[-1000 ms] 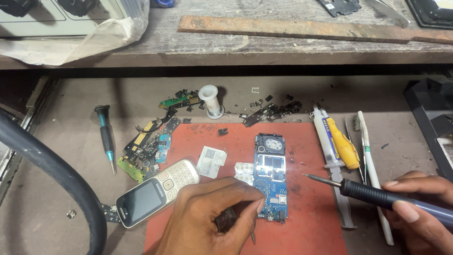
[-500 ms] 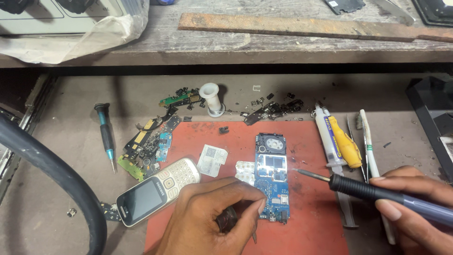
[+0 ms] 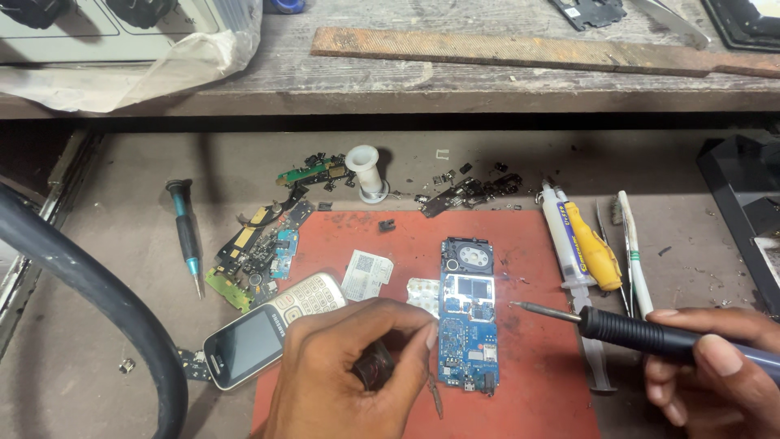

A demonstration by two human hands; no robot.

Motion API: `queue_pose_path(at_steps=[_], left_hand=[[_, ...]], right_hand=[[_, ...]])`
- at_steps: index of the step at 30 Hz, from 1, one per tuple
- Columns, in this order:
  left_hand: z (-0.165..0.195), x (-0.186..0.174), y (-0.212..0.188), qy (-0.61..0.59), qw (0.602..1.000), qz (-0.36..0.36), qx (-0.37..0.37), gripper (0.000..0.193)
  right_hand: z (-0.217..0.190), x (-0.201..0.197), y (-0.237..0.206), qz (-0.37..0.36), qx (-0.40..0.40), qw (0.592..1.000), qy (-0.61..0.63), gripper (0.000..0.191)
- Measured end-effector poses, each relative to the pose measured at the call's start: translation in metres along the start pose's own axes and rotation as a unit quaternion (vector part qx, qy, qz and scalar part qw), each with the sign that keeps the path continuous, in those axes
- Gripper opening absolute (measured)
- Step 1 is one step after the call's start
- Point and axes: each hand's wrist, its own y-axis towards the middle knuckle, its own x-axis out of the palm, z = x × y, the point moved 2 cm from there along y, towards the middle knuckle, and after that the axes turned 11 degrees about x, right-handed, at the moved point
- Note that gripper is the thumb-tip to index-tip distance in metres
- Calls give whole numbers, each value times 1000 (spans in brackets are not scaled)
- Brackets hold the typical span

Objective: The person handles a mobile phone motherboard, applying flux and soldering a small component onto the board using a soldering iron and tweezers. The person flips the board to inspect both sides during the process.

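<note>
Blue phone circuit board [image 3: 468, 321] lies face up on the red work mat [image 3: 536, 366], centre of frame, long axis running top to bottom. Left hand [image 3: 349, 374] sits at lower centre, touching the board's left edge; fingers curled tight around a small dark object [image 3: 375, 366], can't tell what it is. A thin brownish strip [image 3: 435, 397] pokes out below that hand.

Right hand [image 3: 715, 366] at lower right, fingers clamped on the dark handle of a soldering iron [image 3: 642, 333]. Iron tip points left, just right of the board's mid section, close but apart from it.

Left of the board on the mat: a whitish keypad piece [image 3: 422, 294] and a small grey label plate [image 3: 367, 275]. A silver keypad phone [image 3: 272, 329] lies tilted across the mat's left edge, screen dark.

Upper left of the mat: pile of small green and black boards [image 3: 256, 252], a teal-tipped screwdriver [image 3: 185, 236] further left. A white solder spool [image 3: 366, 169] stands above the mat, loose dark scraps [image 3: 471, 191] to its right.

Right of the mat: a syringe [image 3: 569, 252], yellow-handled tool [image 3: 593, 248], white pen-like tool [image 3: 632, 256], side by side. Thick black hose [image 3: 89, 284] curves down the left edge. Rusty flat file [image 3: 520, 50] on the wooden shelf at top.
</note>
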Motion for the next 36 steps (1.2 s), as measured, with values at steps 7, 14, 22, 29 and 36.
queue_pose_path(at_steps=[7,14,22,29,36], left_hand=[[-2,1,-1,-5,1000,11,3,8],[-6,2,-2,12,1000,-13,-22,10],[-4,3,1,7,999,-29,-17,11],[-4,3,2,10,999,-44,-9,12],[-6,5,2,0,999,-46,14,11]], right_hand=[[-16,23,-9,56,6,998,8,34],[-15,15,-7,78,22,995,-55,37],[-12,12,-6,48,8,997,-58,36],[-11,18,-10,66,11,997,-26,31],[-14,23,-10,75,11,997,-20,31]])
